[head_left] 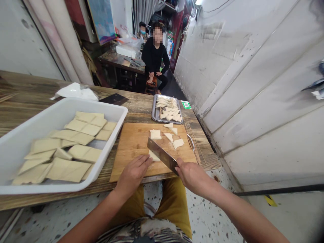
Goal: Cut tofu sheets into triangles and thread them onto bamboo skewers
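A tray point(76, 104) of tofu point(68, 169) sits left of the cutting board point(134, 141).

The left hand point(133, 175) curls palm-down while the right hand point(193, 177) clenches shut.

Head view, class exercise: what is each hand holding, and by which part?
The right hand holds a cleaver by its grip, which the fist hides. The left hand grips nothing; its fingertips rest against a pale food piece on the wooden cutting board.
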Available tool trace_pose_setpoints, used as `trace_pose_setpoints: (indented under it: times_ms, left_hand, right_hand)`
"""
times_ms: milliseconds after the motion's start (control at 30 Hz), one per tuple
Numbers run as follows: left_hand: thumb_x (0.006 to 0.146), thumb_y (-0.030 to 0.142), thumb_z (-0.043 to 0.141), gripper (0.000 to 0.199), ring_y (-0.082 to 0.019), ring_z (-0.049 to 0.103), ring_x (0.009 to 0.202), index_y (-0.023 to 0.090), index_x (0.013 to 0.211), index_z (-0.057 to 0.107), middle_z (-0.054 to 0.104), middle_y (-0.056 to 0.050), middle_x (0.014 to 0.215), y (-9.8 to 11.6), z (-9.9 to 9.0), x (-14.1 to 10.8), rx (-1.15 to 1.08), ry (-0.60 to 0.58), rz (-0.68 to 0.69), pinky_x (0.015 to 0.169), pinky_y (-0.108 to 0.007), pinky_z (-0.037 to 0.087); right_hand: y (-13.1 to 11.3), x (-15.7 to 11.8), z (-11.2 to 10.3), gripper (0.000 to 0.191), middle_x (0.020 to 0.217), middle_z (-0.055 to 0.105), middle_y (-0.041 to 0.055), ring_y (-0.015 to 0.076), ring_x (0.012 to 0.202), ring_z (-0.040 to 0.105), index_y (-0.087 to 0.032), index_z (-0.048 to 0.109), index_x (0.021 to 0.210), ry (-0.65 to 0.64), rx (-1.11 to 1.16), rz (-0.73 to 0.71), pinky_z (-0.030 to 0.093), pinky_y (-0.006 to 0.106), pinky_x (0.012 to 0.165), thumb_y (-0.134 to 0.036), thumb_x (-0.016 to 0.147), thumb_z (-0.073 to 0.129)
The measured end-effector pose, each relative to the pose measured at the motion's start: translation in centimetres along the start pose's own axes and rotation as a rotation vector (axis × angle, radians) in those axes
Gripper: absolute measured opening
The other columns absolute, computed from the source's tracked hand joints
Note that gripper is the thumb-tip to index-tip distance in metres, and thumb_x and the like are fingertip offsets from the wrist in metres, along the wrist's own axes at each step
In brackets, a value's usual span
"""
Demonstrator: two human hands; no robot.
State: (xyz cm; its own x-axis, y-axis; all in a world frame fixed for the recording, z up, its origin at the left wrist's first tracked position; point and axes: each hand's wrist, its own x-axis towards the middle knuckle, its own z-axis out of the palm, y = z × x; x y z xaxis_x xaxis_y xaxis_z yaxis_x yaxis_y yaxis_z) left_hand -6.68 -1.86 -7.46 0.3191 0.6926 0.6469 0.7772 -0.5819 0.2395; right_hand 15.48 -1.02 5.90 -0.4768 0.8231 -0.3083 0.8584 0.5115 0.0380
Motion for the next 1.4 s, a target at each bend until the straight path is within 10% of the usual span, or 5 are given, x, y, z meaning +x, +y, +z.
trace_pose_setpoints:
  times_ms: [767,1000,1400]
  left_hand:
    - [0.087,0.018,0.047,0.025,-0.021,0.060,0.099,0.015,0.107,0.062,0.066,-0.012,0.105,-0.2,0.0,0.2,-0.055,0.015,-0.010,0.086,-0.036,0.050]
    - [0.089,0.021,0.045,0.024,-0.019,0.061,0.093,0.018,0.106,0.061,0.066,-0.010,0.102,-0.3,0.4,0.4,-0.060,0.056,-0.033,0.083,-0.035,0.051]
    - [0.086,0.025,0.048,0.023,-0.025,0.055,0.095,0.014,0.104,0.058,0.062,-0.014,0.104,-0.2,3.7,6.0,0.051,-0.197,-0.166,0.081,-0.040,0.045]
  right_hand:
    - [-1.1,1.4,0.6,0.015,0.074,0.070,0.0115,0.0254,0.069,0.068,-0.011,0.050,0.100,-0.061,-0.036,-0.007,0.042,0.027,0.053,-0.018,0.093,0.039]
    - [0.6,0.0,2.6,0.015,0.069,0.067,0.0061,0.0178,0.060,0.064,-0.013,0.044,0.100,0.188,0.178,0.078,0.032,0.023,0.051,-0.023,0.097,0.033]
    - [4.4,-2.5,3.7,0.012,0.063,0.059,0.0018,0.0189,0.056,0.059,-0.018,0.042,0.090,0.509,0.411,0.175,0.035,0.024,0.052,-0.024,0.095,0.032]
